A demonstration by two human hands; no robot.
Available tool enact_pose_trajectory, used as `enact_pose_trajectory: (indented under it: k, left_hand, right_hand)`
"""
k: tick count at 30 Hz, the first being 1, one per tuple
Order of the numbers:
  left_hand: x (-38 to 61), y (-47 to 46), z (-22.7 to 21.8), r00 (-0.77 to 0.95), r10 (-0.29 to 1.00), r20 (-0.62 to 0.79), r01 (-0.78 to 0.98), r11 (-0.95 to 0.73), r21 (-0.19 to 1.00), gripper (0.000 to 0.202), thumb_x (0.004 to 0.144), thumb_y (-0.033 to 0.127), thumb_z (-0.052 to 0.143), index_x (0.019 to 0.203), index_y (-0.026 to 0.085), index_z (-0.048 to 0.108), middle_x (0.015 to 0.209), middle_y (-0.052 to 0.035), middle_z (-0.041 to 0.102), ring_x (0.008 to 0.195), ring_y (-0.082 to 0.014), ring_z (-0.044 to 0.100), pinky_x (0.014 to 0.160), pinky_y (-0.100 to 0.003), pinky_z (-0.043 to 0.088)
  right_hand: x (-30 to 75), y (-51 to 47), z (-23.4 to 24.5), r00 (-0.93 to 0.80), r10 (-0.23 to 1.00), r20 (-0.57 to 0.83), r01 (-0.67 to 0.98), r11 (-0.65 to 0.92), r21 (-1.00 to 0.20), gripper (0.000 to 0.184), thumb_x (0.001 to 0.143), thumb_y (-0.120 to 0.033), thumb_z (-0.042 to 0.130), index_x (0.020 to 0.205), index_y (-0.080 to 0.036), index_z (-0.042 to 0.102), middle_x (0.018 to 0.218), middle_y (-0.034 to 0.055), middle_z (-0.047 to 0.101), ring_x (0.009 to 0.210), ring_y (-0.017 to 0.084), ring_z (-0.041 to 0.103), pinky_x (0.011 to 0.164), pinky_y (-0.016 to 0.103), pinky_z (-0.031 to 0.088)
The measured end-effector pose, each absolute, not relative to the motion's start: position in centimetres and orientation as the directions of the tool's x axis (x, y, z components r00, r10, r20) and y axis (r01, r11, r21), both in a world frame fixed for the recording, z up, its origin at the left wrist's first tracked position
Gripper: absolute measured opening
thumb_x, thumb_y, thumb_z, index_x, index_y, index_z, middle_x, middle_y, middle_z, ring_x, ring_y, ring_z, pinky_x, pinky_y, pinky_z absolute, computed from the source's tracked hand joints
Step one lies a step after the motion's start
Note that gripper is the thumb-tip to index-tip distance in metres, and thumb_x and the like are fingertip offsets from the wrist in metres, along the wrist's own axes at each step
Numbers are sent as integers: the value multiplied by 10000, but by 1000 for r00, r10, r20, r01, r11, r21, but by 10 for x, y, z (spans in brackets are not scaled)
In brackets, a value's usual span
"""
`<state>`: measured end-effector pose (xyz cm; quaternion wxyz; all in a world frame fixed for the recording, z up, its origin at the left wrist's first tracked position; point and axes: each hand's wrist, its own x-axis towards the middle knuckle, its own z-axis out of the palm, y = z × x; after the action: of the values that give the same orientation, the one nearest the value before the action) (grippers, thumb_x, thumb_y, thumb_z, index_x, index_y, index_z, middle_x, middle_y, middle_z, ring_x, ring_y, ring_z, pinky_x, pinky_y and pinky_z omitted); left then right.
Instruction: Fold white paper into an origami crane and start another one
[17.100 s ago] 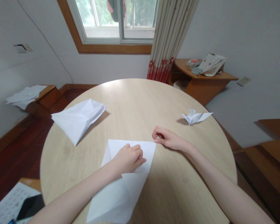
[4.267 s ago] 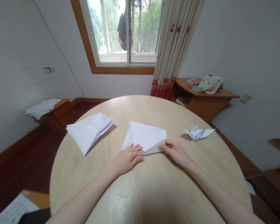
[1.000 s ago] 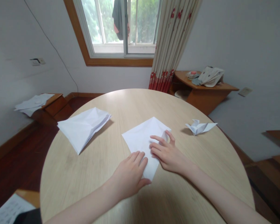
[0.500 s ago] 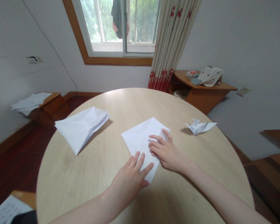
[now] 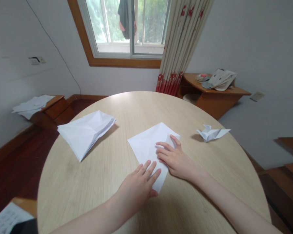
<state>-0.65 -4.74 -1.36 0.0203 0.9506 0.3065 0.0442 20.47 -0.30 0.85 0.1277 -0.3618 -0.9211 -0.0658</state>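
Note:
A folded sheet of white paper (image 5: 146,139) lies flat on the round wooden table, one corner pointing away from me. My left hand (image 5: 140,180) rests on its lower left edge, fingers stretched out over the near part. On the right side of the sheet lies my right hand (image 5: 173,157), fingers spread and pressing lightly on the surface, covering part of the right edge. To the right stands a small folded paper bird (image 5: 212,133). A stack of creased white paper (image 5: 88,131) sits on the left of the table.
The round table (image 5: 70,188) fills the middle of the view. Beyond it are a window, a curtain (image 5: 172,65) and a wooden corner shelf (image 5: 217,100) holding a bag (image 5: 222,79). Papers (image 5: 33,105) lie on a low cabinet at left.
My left hand's fingers have shifted slightly to the right across the paper and drawn closer together. My right hand stays in nearly the same place. The camera view has shifted a little.

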Motion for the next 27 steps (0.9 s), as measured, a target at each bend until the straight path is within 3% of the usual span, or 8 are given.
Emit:
enact_pose_trajectory:
  k: [8,21,27]
  left_hand:
    - [-7,-48,-7,815,577,53,576,-817,38,611,907,457,557,1416,178,370,1461,-154,413,1338,-308,405,1040,-430,431]
    - [-5,-47,-2,813,581,41,579,-813,53,538,918,439,545,1379,183,437,1454,-178,415,1333,-330,408,1016,-438,440]
    - [-4,-48,5,787,615,58,611,-789,68,472,929,424,529,1346,207,487,1424,-155,465,1302,-312,455,999,-422,458]
  right_hand:
    - [203,-2,8,-703,647,295,683,730,29,178,882,-83,475,906,-188,617,938,47,700,1210,227,500,1123,550,33]
    - [203,-3,9,-709,651,272,684,729,38,175,818,-54,510,872,-181,618,969,56,692,1251,233,462,1125,538,4]
    - [205,-3,5,-721,574,389,634,773,34,217,843,-68,511,991,-185,619,1062,53,695,1299,247,414,1123,540,16]
